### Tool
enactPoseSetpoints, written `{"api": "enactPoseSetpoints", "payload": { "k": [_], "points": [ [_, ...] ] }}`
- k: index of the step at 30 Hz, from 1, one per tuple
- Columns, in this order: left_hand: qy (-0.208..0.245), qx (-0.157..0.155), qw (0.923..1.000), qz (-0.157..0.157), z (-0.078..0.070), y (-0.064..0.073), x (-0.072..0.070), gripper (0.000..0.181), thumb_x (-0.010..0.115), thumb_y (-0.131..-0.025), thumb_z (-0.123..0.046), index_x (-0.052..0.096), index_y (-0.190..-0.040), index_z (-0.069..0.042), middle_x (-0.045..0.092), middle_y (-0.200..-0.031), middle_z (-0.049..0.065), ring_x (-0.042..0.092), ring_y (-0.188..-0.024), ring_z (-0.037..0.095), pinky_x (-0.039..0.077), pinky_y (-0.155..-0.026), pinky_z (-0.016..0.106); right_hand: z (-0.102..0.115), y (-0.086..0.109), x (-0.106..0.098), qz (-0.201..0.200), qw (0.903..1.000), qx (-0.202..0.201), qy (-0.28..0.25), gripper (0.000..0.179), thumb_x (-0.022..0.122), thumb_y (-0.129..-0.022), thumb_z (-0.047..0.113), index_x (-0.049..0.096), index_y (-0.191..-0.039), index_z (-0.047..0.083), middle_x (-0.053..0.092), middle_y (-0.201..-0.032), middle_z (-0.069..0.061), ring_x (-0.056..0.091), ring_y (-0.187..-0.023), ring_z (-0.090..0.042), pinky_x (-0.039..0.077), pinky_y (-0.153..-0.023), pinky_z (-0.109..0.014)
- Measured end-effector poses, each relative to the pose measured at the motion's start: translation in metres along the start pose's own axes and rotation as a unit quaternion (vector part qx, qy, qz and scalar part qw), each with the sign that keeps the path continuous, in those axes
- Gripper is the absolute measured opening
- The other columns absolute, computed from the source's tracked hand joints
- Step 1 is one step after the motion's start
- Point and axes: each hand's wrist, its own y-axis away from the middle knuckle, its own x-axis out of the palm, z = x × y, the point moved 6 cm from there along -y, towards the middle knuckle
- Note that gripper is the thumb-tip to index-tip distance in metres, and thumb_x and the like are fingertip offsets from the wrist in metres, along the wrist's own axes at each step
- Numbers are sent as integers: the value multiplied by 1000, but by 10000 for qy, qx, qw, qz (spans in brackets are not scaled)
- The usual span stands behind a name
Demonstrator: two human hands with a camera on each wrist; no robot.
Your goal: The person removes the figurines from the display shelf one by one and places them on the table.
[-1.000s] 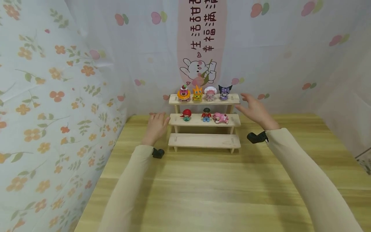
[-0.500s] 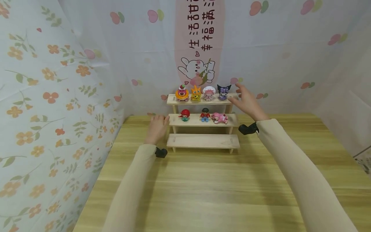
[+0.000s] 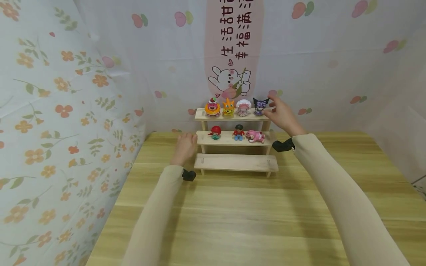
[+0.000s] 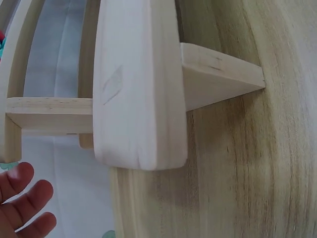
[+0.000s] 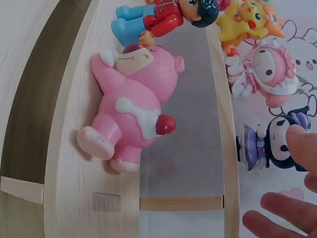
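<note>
A three-tier wooden display shelf (image 3: 236, 162) stands on the table. At the right end of its top tier is a purple-and-black figurine (image 3: 260, 106) with pointed ears. My right hand (image 3: 284, 117) is beside it, fingers spread; in the right wrist view a fingertip overlaps the figurine's head (image 5: 282, 141), and contact is unclear. My left hand (image 3: 185, 147) is by the shelf's left end, fingers (image 4: 29, 201) loosely bent and holding nothing. A pink bear figurine (image 5: 133, 99) lies on the middle tier, next to a figurine in a red jacket (image 3: 238, 133).
Also on the top tier are a figurine with an orange ring (image 3: 212, 108), a yellow figurine (image 3: 228, 108) and a pink one in a white bonnet (image 3: 243, 108). A red-haired figurine (image 3: 215, 133) sits at the middle tier's left. A patterned curtain (image 3: 159, 59) hangs behind.
My right hand has moved left, up to the purple-and-black figurine. My left hand stays by the shelf's left end with a slight shift. The figurines keep their places.
</note>
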Motion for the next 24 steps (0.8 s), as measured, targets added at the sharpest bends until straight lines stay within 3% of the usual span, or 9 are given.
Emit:
{"api": "enactPoseSetpoints", "payload": {
  "k": [8,16,24],
  "points": [
    [28,79,10000,-53,0,-3,7,43,29,-106,-25,58,-103,5,59,-109,22,49,-112,36,31,-102,43,2,-3,0,-167,9998,73,57,62,56,-97,27,28,-147,3,51,-129,-28,51,-117,-42,41,-96,-55],
    [27,44,10000,-49,-2,-3,11,42,29,-106,-23,61,-96,3,63,-104,21,54,-110,36,31,-102,42,-5,-6,1,-270,9995,145,93,45,57,-97,25,42,-129,-3,58,-117,-27,55,-109,-40,44,-91,-53],
    [-85,-110,9999,15,-2,-3,13,43,27,-106,-23,58,-88,1,63,-98,20,55,-110,38,34,-103,44,-5,-9,2,-323,9989,235,-232,62,58,-96,32,30,-144,5,56,-122,-27,55,-111,-40,42,-94,-54]
  ]
}}
